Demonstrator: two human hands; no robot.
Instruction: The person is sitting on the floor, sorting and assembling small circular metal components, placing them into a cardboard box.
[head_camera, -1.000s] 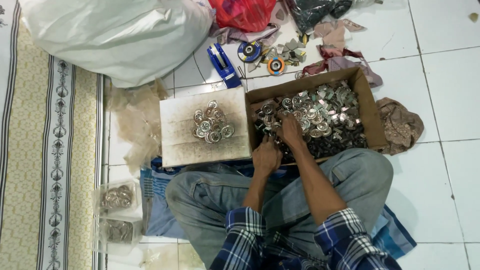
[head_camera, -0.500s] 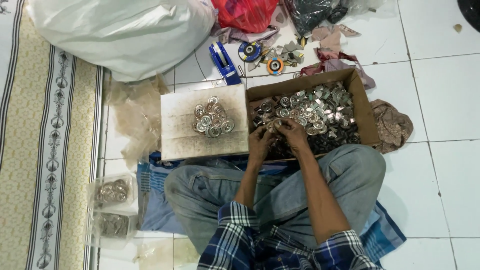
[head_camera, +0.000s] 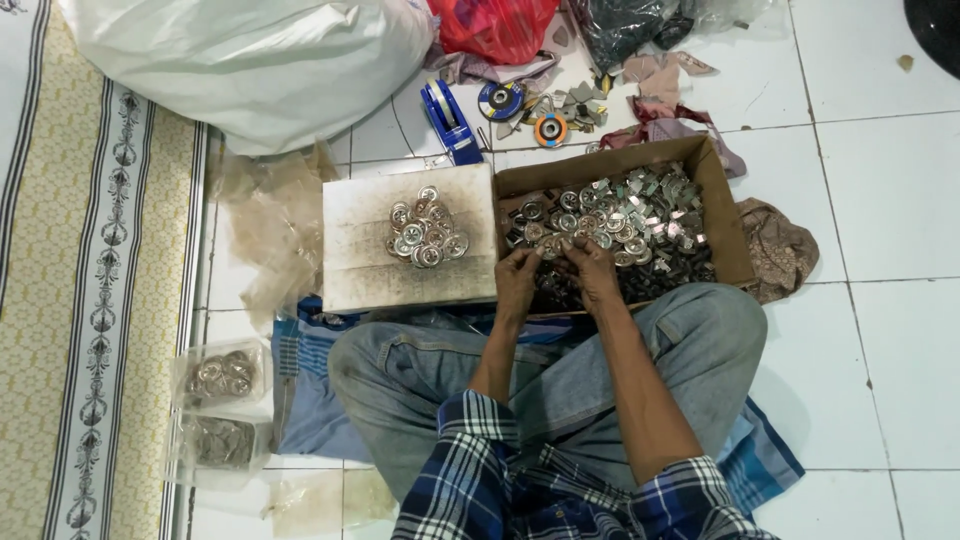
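Observation:
I sit cross-legged on a tiled floor. A brown cardboard box (head_camera: 725, 215) in front of me holds several small shiny metal parts (head_camera: 625, 215). My left hand (head_camera: 518, 275) and my right hand (head_camera: 590, 268) meet at the box's near edge, fingers pinched together on a small metal part (head_camera: 552, 245). To the left lies a dirty white board (head_camera: 365, 255) with a pile of round metal discs (head_camera: 427, 228) on it.
A big white sack (head_camera: 250, 60) lies at the back left, a red bag (head_camera: 495, 22) and dark bag behind the box. A blue tape dispenser (head_camera: 448, 115), grinding discs (head_camera: 550, 128) and rags lie nearby. Two clear bags of discs (head_camera: 215, 375) sit by a patterned mat (head_camera: 90, 300).
My left hand came up from my lap to join the right hand at the box's near edge. Both hands now work one small part together.

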